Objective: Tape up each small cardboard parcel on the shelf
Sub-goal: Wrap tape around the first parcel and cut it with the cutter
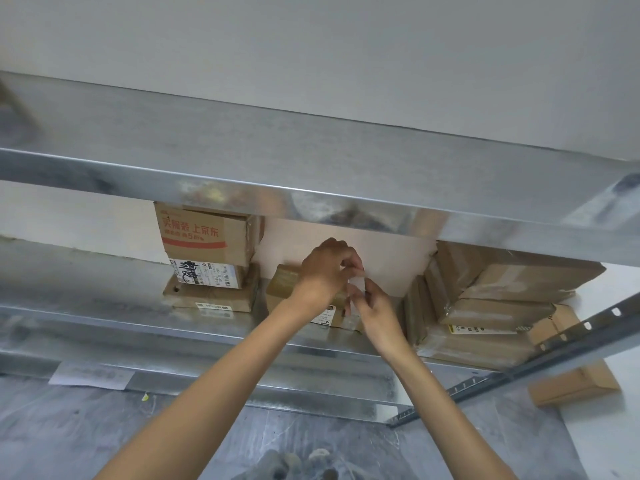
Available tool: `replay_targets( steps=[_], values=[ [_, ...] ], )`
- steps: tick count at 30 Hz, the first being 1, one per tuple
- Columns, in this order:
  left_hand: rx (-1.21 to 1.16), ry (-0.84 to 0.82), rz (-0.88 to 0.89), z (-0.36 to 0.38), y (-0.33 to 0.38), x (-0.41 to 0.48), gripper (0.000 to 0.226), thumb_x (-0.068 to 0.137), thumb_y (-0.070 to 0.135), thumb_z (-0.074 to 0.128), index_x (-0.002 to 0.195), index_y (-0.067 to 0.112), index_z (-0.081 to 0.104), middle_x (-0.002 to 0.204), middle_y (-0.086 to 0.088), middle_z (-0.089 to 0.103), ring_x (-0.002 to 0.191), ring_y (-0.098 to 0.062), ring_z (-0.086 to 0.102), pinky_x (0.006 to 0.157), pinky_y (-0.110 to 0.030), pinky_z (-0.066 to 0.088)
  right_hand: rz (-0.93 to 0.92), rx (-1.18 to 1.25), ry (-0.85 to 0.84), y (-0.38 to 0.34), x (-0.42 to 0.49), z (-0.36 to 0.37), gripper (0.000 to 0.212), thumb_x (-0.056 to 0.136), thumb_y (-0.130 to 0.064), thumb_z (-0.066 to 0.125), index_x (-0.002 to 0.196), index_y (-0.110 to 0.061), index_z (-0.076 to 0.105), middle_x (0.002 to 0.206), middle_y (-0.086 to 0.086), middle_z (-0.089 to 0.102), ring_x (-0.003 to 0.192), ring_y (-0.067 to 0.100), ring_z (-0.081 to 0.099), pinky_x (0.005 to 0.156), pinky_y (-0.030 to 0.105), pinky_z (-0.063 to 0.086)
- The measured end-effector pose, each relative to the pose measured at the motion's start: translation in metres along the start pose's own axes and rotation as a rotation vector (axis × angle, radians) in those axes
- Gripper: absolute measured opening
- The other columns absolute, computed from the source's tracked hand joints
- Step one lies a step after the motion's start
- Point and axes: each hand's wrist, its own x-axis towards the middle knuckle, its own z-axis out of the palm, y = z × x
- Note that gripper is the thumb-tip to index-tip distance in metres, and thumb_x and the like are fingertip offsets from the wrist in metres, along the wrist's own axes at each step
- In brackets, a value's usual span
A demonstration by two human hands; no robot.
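Tape [356,284], a short clear strip by the look of it, is pinched between both hands just above the small parcel [283,283]. The left hand [325,268] is curled on the strip's upper end, and the lower end is gripped by the fingertips of the right hand [375,315]. The strip is held stretched and off the cardboard, probably so the sticky face is kept from catching before it is lined up with the seam.

The parcel is set on the shelf [104,306] close to the back wall, partly hidden behind the wrists. Left of the parcel a stack of printed boxes [207,237] is parked, with only a narrow gap between. Right of it, a leaning pile of wrapped parcels [502,296] is crowded near. Above the parcel, the upper shelf's steel edge [311,202] is hung low, so room is tight overhead and at both sides. The open front is judged the only free way in and out.
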Motion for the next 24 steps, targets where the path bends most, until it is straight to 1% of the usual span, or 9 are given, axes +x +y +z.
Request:
replay_targets(
  steps=[2,4,7,10,13,17,20,23,24],
  values=[
    [0.032,0.021,0.018,0.005,-0.001,-0.006,0.004,0.082,0.019,0.069,0.079,0.022,0.069,0.081,0.010,0.054,0.078,-0.005,0.054,0.072,-0.027,0.046,-0.005,-0.037,0.019,0.000,0.000,0.000,0.025,0.097,-0.014,0.046,0.076,-0.025,0.048,0.053,-0.007,0.054,0.053,0.003,0.049,0.060,0.022,0.039],
    [0.007,0.073,0.032,0.009,-0.003,-0.010,0.005,0.081,0.014,0.067,0.079,0.019,0.069,0.081,0.009,0.054,0.076,-0.004,0.053,0.071,-0.025,0.046,-0.007,-0.072,0.044,0.000,-0.001,0.002,0.022,0.097,-0.013,0.045,0.078,-0.023,0.049,0.057,-0.005,0.053,0.051,0.003,0.046,0.057,0.022,0.037],
    [-0.044,0.108,0.090,0.014,-0.004,-0.019,0.005,0.076,0.007,0.065,0.076,0.011,0.068,0.075,0.003,0.056,0.078,-0.007,0.050,0.069,-0.025,0.044,0.007,-0.108,0.068,0.003,-0.001,0.007,0.018,0.096,-0.013,0.044,0.081,-0.015,0.053,0.060,0.007,0.057,0.052,0.010,0.047,0.056,0.029,0.037],
    [-0.038,0.152,0.129,0.018,-0.006,-0.027,0.006,0.073,0.005,0.067,0.074,0.011,0.069,0.073,0.000,0.057,0.077,-0.008,0.050,0.066,-0.024,0.045,0.010,-0.138,0.091,0.005,0.001,0.008,0.024,0.097,-0.012,0.043,0.075,-0.013,0.053,0.060,-0.001,0.056,0.054,0.008,0.050,0.055,0.026,0.038],
    [-0.149,0.201,0.046,0.019,-0.005,-0.033,0.014,0.073,-0.001,0.068,0.074,0.013,0.069,0.076,0.000,0.060,0.072,-0.006,0.056,0.064,-0.013,0.043,-0.007,-0.152,0.102,0.001,0.000,0.008,0.021,0.097,-0.010,0.043,0.081,-0.012,0.055,0.061,-0.006,0.055,0.053,0.002,0.051,0.050,0.012,0.034],
    [-0.395,0.296,-0.144,0.025,0.002,-0.041,0.016,0.075,-0.002,0.069,0.074,0.015,0.069,0.073,0.002,0.067,0.065,-0.009,0.062,0.061,-0.018,0.047,0.013,-0.087,0.101,-0.010,-0.002,0.012,0.013,0.098,-0.004,0.042,0.094,-0.006,0.054,0.069,-0.007,0.054,0.057,-0.003,0.052,0.052,0.006,0.035],
    [-0.473,0.333,-0.240,0.032,0.002,-0.045,0.017,0.078,0.004,0.071,0.074,0.020,0.069,0.071,0.009,0.069,0.066,-0.004,0.061,0.064,-0.018,0.048,0.040,-0.028,0.129,-0.013,-0.001,0.015,0.016,0.098,-0.001,0.041,0.107,0.003,0.053,0.086,0.002,0.059,0.068,-0.005,0.051,0.056,0.001,0.036],
    [-0.530,0.365,-0.297,0.031,0.001,-0.045,0.016,0.081,0.005,0.071,0.075,0.020,0.068,0.071,0.008,0.069,0.065,-0.004,0.060,0.065,-0.017,0.048,0.039,-0.056,0.124,-0.013,0.002,0.014,0.012,0.099,-0.007,0.041,0.100,-0.001,0.052,0.080,0.010,0.060,0.066,0.015,0.055,0.052,0.008,0.036],
    [-0.544,0.387,-0.318,0.030,-0.001,-0.043,0.015,0.081,0.006,0.071,0.076,0.020,0.068,0.071,0.008,0.068,0.065,-0.004,0.059,0.063,-0.015,0.047,0.035,-0.081,0.111,-0.011,0.003,0.013,0.011,0.099,-0.010,0.043,0.094,-0.003,0.050,0.074,0.008,0.059,0.063,0.014,0.053,0.052,0.015,0.036]
  ],
)
